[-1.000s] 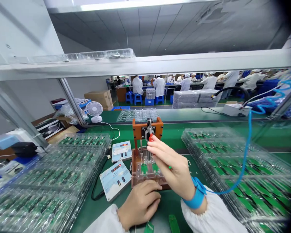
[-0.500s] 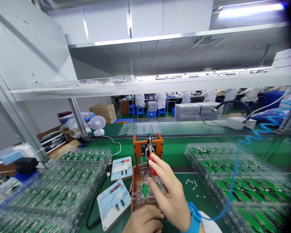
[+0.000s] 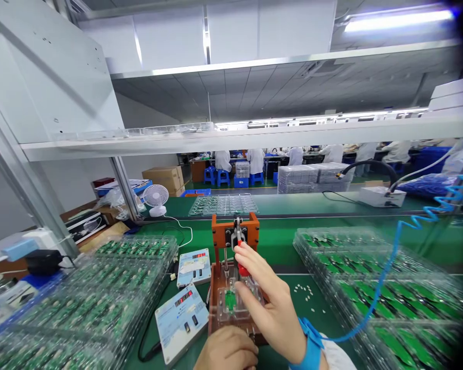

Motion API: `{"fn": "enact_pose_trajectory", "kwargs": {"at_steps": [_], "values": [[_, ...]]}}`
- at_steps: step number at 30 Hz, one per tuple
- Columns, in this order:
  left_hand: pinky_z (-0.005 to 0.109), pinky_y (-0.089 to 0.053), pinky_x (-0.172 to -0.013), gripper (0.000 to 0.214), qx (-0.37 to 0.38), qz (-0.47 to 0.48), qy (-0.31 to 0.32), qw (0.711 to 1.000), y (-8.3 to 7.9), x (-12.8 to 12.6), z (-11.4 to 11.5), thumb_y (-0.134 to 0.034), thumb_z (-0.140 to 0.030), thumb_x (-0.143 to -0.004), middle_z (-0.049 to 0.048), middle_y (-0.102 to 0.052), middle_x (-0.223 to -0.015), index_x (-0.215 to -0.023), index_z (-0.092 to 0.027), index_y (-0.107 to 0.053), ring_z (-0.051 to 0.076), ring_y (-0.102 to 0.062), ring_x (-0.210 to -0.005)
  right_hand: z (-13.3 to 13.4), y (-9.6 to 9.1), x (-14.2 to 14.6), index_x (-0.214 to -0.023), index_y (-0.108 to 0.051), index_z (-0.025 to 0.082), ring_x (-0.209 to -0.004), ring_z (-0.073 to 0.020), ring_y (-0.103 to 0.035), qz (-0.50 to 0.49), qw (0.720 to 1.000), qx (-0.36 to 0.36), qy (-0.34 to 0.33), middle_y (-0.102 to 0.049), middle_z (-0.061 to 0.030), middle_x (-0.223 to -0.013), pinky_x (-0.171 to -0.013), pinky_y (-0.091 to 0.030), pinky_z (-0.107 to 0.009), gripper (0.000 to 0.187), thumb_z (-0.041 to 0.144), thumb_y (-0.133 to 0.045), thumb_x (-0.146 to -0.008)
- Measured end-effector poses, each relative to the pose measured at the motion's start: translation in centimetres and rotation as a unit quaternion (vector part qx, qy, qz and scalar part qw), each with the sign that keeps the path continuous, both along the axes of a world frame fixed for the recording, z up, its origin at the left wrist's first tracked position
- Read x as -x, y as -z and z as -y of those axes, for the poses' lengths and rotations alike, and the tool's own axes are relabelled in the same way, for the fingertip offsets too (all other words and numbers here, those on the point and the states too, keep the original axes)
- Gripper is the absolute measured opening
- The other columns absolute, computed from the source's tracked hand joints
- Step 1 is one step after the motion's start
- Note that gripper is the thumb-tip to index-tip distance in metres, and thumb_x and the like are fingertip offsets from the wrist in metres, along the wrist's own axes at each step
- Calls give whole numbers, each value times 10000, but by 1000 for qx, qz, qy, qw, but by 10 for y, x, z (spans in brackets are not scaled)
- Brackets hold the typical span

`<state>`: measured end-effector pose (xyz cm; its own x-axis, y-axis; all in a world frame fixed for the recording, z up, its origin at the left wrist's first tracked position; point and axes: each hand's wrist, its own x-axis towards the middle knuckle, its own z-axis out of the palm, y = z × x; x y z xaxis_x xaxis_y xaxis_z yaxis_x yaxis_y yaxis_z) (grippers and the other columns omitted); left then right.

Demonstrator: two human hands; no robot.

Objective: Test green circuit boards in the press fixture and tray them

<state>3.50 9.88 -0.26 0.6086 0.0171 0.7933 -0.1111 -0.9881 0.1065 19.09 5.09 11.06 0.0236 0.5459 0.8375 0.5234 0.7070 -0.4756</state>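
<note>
Red clamp handle (image 3: 242, 270) sits pinched between your right hand's (image 3: 270, 308) fingers, just above the green circuit board (image 3: 230, 300) lying in the clear jig (image 3: 220, 310). Your left hand (image 3: 227, 350) rests at the jig's near edge (its fingers curl, but you can't tell whether they hold anything). Blue strap (image 3: 312, 344) circles your right wrist.

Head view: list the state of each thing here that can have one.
Right hand, gripping the red clamp handle
Red clamp handle, tipped down toward the board
Green circuit board, seated in the clear acrylic jig
Left hand, curled, holding nothing visible
Front tester display, lit red
</note>
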Motion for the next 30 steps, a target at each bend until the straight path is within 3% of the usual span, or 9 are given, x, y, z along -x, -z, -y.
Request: {"fn": "enact_pose_trajectory", "kwargs": {"at_steps": [6, 13, 16, 20, 23, 25, 27, 30], "values": [[268, -606, -746, 131, 12, -14, -4, 1000, 2, 4, 1, -494, -210, -1045, 55, -761, -903, -1038, -181, -622, 166, -725, -821, -3, -1, -4, -1469, -574, 360, -1408, -283, -558, -15, 1000, -4, -27, -612, -34, -1492, -1141, -549, -470, 528, 212, -688, -974], [270, -593, -707, 90, 14, 9, -13, 1000, 2, 2, 2, -542, -142, -978, 48, -755, -870, -1018, -179, -614, 163, -702, -775, -6, 0, -6, -1464, -576, 382, -1422, -242, -544, -21, 999, 0, -35, -610, 0, -1493, -1164, -529, -445, 486, 160, -565, -1032], [288, -589, -705, 126, -4, 47, -28, 998, -9, 10, 6, -543, -96, -924, 51, -748, -861, -1000, -166, -616, 172, -688, -768, -6, 1, -6, -1465, -575, 379, -1422, -241, -544, -23, 999, -3, -38, -611, -2, -1492, -1163, -530, -445, 489, 155, -567, -1031], [321, -583, -805, 219, 15, 101, -133, 986, -31, 37, -8, -513, -32, -888, 67, -733, -919, -1013, -165, -634, 183, -680, -876, -7, 2, -5, -1460, -584, 370, -1417, -258, -549, -31, 999, 0, -40, -614, -14, -1487, -1150, -542, -463, 480, 160, -573, -1028], [361, -585, -885, 162, 98, 75, -263, 957, -38, 66, -41, -538, -143, -975, 64, -729, -1030, -1018, -216, -676, 202, -681, -995, -8, 2, -4, -1444, -599, 374, -1411, -258, -555, -43, 998, -5, -43, -624, -11, -1476, -1143, -550, -462, 471, 160, -580, -1025], [487, -544, -1040, 182, 170, -11, -343, 924, -36, 84, -66, -572, -283, -990, 89, -700, -1236, -1093, -242, -717, 271, -636, -1194, -8, 2, -2, -1430, -615, 369, -1404, -267, -564, -50, 998, -10, -45, -637, -17, -1462, -1137, -554, -479, 457, 162, -582, -1024], [598, -405, -1185, 373, 243, -152, -382, 879, -35, 98, -87, -644, -352, -932, 112, -550, -1507, -1289, -253, -690, 356, -449, -1443, -9, 2, -1, -1423, -624, 363, -1398, -275, -570, -54, 997, -11, -47, -645, -25, -1452, -1133, -557, -493, 446, 166, -578, -1025], [640, -217, -1260, 858, 311, -367, -362, 798, -37, 106, -106, -811, -468, -773, 121, -197, -1709, -1539, -244, -495, 432, -83, -1585, -10, 2, 0, -1417, -630, 357, -1393, -279, -575, -58, 997, -10, -44, -650, -30, -1448, -1121, -568, -492, 436, 172, -572, -1026]]}}
